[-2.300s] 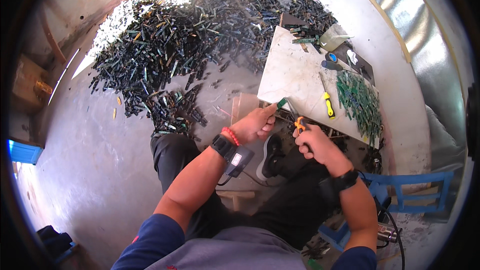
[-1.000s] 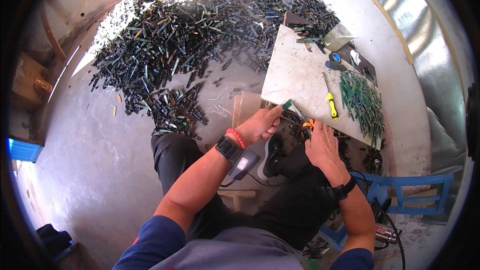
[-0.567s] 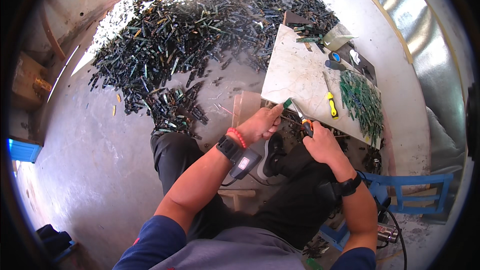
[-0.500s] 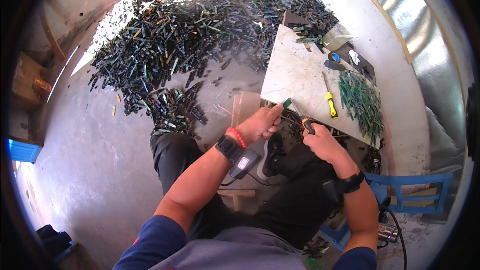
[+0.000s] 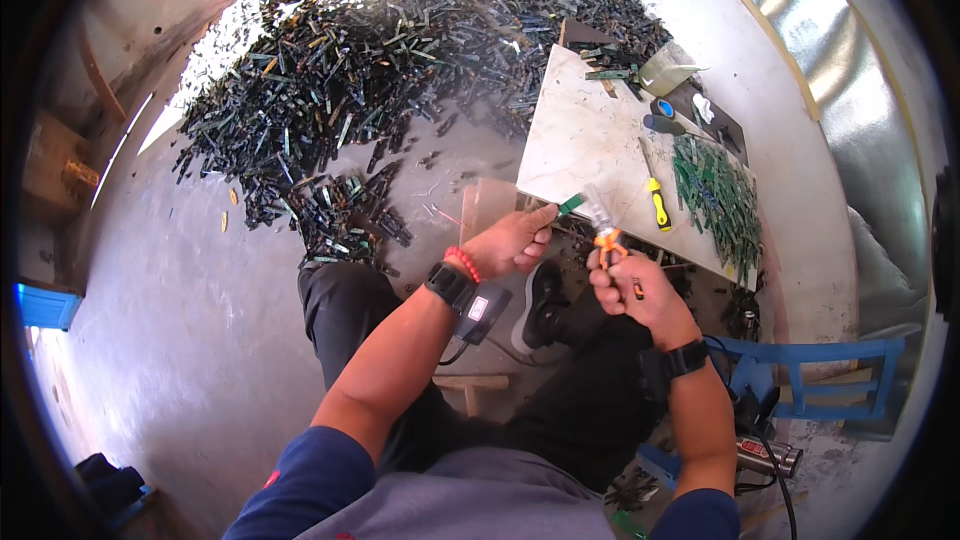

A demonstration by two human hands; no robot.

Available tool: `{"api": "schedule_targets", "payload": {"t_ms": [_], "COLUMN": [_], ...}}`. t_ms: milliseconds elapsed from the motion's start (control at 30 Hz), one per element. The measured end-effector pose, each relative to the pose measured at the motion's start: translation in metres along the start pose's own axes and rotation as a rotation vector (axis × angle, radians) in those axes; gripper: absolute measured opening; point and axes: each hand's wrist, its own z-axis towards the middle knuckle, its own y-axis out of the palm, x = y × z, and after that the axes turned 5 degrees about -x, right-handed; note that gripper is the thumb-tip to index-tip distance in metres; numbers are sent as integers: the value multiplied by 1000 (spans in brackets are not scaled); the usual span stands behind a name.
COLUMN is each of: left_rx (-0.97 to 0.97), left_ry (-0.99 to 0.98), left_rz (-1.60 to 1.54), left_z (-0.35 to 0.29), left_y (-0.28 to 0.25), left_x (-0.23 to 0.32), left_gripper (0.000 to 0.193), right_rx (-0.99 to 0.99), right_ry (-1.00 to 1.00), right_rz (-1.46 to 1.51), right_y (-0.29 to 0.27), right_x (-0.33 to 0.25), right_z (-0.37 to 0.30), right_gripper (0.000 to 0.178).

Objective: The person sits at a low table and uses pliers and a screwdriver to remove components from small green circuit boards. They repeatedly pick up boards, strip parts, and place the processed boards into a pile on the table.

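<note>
My left hand [image 5: 515,240] pinches a small green circuit board strip [image 5: 571,204] by its near end, at the front edge of the white board tabletop [image 5: 560,130]. In my right hand [image 5: 635,287] is a pair of orange-and-black pliers [image 5: 608,237]. Their jaws point away from me, just right of the strip and apart from it; blur hides how far they are spread. A yellow-and-black screwdriver [image 5: 657,202] lies on the tabletop, beside a heap of green strips [image 5: 718,198].
A large pile of dark strips [image 5: 330,80] covers the floor ahead and to the left. A translucent cup [image 5: 668,70] and a blue tape roll [image 5: 662,110] sit at the tabletop's far right. Nearby are a blue chair [image 5: 810,378] and a metal flask [image 5: 768,456].
The pliers have moved back from the strip, and my right hand has turned so their handles show spread. More of the green strip is visible in my left hand.
</note>
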Motion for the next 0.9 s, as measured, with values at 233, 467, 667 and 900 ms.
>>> {"api": "schedule_targets", "payload": {"t_ms": [233, 467, 667, 900], "left_rx": [66, 148, 112, 110], "left_ry": [50, 70, 79, 70], "left_rz": [35, 128, 109, 122], "left_z": [-3, -3, -2, 0], "left_y": [9, 13, 9, 8], "left_x": [5, 3, 3, 2], "left_gripper": [49, 47, 48, 49], "right_rx": [482, 705, 600, 560], "right_ry": [-212, 38, 58, 139], "right_rz": [-1048, -1513, -1489, -1546], "right_y": [2, 21, 14, 22], "right_x": [15, 13, -3, -20], "right_z": [-12, -1, 4, 1], "right_gripper": [34, 37, 36, 38]}}
